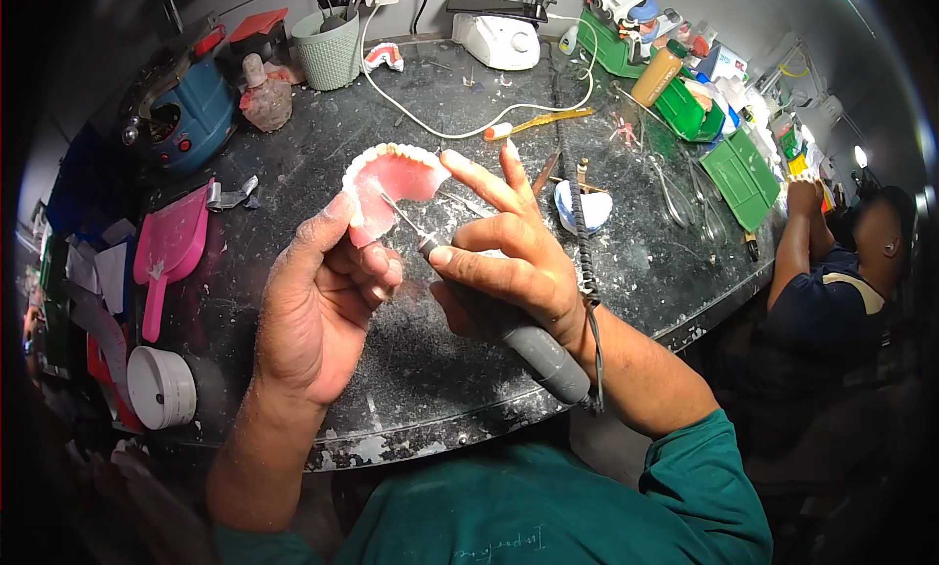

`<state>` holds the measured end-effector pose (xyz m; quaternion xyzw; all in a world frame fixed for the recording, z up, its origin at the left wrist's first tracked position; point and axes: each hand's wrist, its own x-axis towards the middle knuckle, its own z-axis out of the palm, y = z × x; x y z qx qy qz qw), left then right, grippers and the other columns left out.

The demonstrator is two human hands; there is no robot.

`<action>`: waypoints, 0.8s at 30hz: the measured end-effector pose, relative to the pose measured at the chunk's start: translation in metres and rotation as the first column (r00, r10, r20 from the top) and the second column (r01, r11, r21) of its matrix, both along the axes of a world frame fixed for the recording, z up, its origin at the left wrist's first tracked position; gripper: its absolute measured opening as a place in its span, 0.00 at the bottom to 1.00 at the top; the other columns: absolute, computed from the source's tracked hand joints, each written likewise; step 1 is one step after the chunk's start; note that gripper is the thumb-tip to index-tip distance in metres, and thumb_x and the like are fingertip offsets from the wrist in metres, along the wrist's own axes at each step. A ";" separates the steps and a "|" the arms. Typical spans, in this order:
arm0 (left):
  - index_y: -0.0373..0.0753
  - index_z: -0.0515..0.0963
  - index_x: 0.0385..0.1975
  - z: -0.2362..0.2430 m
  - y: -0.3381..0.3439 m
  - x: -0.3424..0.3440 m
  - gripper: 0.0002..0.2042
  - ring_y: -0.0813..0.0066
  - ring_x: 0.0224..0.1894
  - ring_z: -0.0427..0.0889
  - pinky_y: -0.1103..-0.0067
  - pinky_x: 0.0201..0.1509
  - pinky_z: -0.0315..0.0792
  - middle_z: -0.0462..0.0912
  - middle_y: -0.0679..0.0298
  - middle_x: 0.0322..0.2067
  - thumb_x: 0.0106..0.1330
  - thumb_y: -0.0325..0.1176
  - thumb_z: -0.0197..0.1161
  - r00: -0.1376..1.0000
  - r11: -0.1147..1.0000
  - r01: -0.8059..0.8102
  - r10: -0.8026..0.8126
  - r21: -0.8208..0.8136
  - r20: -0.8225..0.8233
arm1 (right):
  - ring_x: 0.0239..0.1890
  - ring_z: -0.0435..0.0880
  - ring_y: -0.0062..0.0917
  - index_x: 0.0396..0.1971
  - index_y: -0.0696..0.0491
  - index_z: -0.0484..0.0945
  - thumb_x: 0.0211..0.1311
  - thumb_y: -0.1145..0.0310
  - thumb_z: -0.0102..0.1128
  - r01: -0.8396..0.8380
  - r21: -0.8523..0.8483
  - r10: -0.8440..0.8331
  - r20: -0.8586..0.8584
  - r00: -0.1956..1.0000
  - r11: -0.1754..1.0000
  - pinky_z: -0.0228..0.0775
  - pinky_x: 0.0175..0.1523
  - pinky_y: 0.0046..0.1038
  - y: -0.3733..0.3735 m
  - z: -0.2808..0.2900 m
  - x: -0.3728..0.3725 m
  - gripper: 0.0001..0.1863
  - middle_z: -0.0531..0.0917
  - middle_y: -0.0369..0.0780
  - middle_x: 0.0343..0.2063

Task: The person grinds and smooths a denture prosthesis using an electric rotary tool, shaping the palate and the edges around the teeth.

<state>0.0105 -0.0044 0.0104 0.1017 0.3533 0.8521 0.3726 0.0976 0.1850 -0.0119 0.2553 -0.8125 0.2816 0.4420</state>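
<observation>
A pink denture [396, 179] with a row of pale teeth is pinched at its left end by my left hand [328, 281], the fingers curled beneath it. My right hand [514, 257] grips a dark grey rotary handpiece [543, 350] like a pen. Its thin metal bur [399, 213] reaches to the inner pink surface of the denture; whether the tip touches I cannot tell. The index finger of my right hand rests by the denture's right end. From the handpiece's rear a black cord [583, 242] runs away across the bench.
Pale dust covers the dark bench [381, 399]. At left lie a pink dustpan [174, 234], a white round tub [161, 387] and a blue machine [186, 115]. A blue-white plaster model [584, 208] sits beyond my right hand. Green bins [685, 105] stand far right; another person [831, 281] sits there.
</observation>
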 end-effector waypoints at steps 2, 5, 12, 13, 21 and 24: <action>0.41 0.79 0.31 0.001 0.001 0.000 0.12 0.74 0.29 0.81 0.79 0.38 0.71 0.82 0.66 0.24 0.72 0.42 0.57 1.000 1.000 0.013 -0.013 -0.001 -0.013 | 0.64 0.73 0.48 0.45 0.48 0.81 0.45 0.79 0.72 -0.020 0.007 0.020 0.013 1.000 1.000 0.42 0.71 0.62 0.002 -0.002 -0.001 0.23 0.75 0.35 0.32; 0.42 0.78 0.31 0.004 0.003 0.002 0.12 0.74 0.29 0.79 0.78 0.38 0.70 0.80 0.67 0.23 0.72 0.42 0.57 1.000 1.000 0.013 -0.013 -0.021 -0.002 | 0.65 0.73 0.47 0.45 0.47 0.81 0.44 0.77 0.74 -0.015 -0.018 0.014 -0.030 0.999 1.000 0.40 0.72 0.63 0.004 -0.006 -0.002 0.24 0.76 0.35 0.34; 0.41 0.74 0.27 0.006 0.008 0.003 0.12 0.75 0.28 0.73 0.77 0.36 0.67 0.71 0.69 0.19 0.72 0.39 0.55 0.999 0.999 0.030 -0.029 -0.012 0.022 | 0.65 0.73 0.46 0.45 0.47 0.82 0.39 0.73 0.76 -0.038 -0.039 0.040 0.040 0.998 0.999 0.39 0.72 0.63 0.006 -0.001 0.002 0.27 0.77 0.35 0.34; 0.41 0.74 0.27 0.005 0.007 0.002 0.12 0.75 0.28 0.73 0.77 0.36 0.67 0.71 0.69 0.19 0.72 0.39 0.55 0.999 0.999 0.028 -0.028 -0.016 0.022 | 0.65 0.73 0.46 0.45 0.48 0.82 0.39 0.73 0.76 -0.026 -0.022 0.027 0.035 0.999 0.999 0.38 0.72 0.63 0.006 -0.003 -0.001 0.27 0.77 0.35 0.34; 0.42 0.75 0.29 0.001 0.007 0.000 0.12 0.75 0.28 0.71 0.78 0.36 0.64 0.68 0.72 0.18 0.71 0.41 0.54 0.998 0.998 0.056 -0.056 -0.017 0.023 | 0.64 0.73 0.46 0.46 0.48 0.81 0.37 0.72 0.76 -0.071 -0.099 0.074 0.034 0.997 0.993 0.37 0.72 0.64 0.006 -0.005 -0.002 0.28 0.78 0.35 0.35; 0.41 0.75 0.31 0.001 0.005 -0.002 0.12 0.76 0.28 0.71 0.78 0.35 0.64 0.68 0.72 0.18 0.72 0.42 0.53 0.997 0.998 0.063 -0.063 -0.002 0.036 | 0.64 0.73 0.46 0.46 0.47 0.81 0.36 0.70 0.77 -0.114 -0.096 0.120 0.056 0.991 0.989 0.38 0.71 0.66 0.001 0.000 -0.001 0.29 0.78 0.34 0.35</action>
